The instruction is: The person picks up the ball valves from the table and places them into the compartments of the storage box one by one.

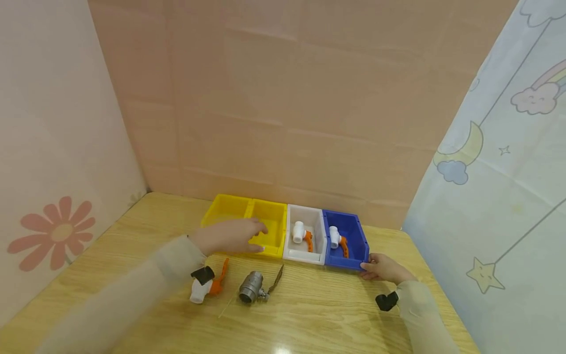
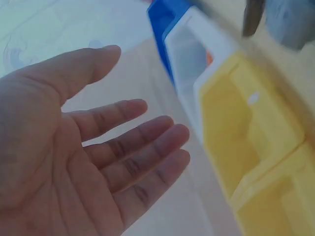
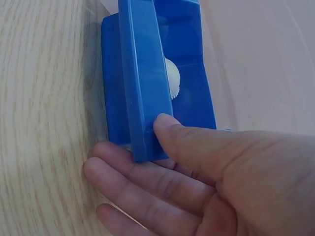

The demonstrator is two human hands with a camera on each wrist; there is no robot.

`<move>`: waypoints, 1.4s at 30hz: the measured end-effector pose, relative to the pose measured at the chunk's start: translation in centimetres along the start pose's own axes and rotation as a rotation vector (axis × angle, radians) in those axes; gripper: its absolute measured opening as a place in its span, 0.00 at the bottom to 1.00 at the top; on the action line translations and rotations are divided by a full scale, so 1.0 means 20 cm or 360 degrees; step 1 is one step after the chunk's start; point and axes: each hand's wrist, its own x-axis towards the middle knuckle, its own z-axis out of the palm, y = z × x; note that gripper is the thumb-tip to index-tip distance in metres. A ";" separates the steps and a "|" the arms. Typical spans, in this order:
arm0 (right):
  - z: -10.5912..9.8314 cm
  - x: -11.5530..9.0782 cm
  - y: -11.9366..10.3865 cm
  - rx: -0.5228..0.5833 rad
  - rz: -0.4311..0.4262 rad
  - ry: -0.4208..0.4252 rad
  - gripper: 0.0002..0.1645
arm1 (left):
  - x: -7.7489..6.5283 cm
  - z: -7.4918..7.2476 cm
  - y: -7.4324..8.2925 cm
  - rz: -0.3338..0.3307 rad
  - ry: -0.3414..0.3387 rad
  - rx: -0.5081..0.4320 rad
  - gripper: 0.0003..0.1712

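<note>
My left hand hovers over the yellow bins, thumb and fingers spread with nothing between them; its bare palm shows in the left wrist view. The nearer yellow bin is beside it there. At the other end of the row, my right hand grips the front corner of the blue bin, thumb on the rim and fingers under it. Inside the blue bin lies a white valve with an orange handle. A similar valve lies in the white bin.
On the table, in front of the bins, lie a metal ball valve with a lever and another white valve with an orange handle, partly behind the left wrist strap. The bins stand side by side near the back wall.
</note>
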 end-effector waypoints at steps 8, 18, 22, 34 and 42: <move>0.00 0.01 0.01 0.0001 -0.0018 -0.0013 0.13 | -0.02 0.25 0.07 0.0040 -0.0375 0.0016 0.41; -0.01 0.01 0.02 -0.0024 -0.0035 -0.0002 0.13 | -0.04 0.39 0.08 -0.0025 -0.0460 0.0090 0.47; -0.01 0.01 0.02 -0.0023 -0.0022 0.0010 0.14 | -0.03 0.42 0.08 -0.0013 -0.0459 0.0185 0.48; 0.01 0.01 0.03 -0.0033 -0.0035 0.0021 0.15 | -0.02 0.45 0.06 0.0030 -0.0418 0.0281 0.37; 0.00 0.01 0.04 -0.0048 -0.0039 0.0034 0.15 | -0.01 0.48 0.05 0.0047 -0.0407 0.0318 0.35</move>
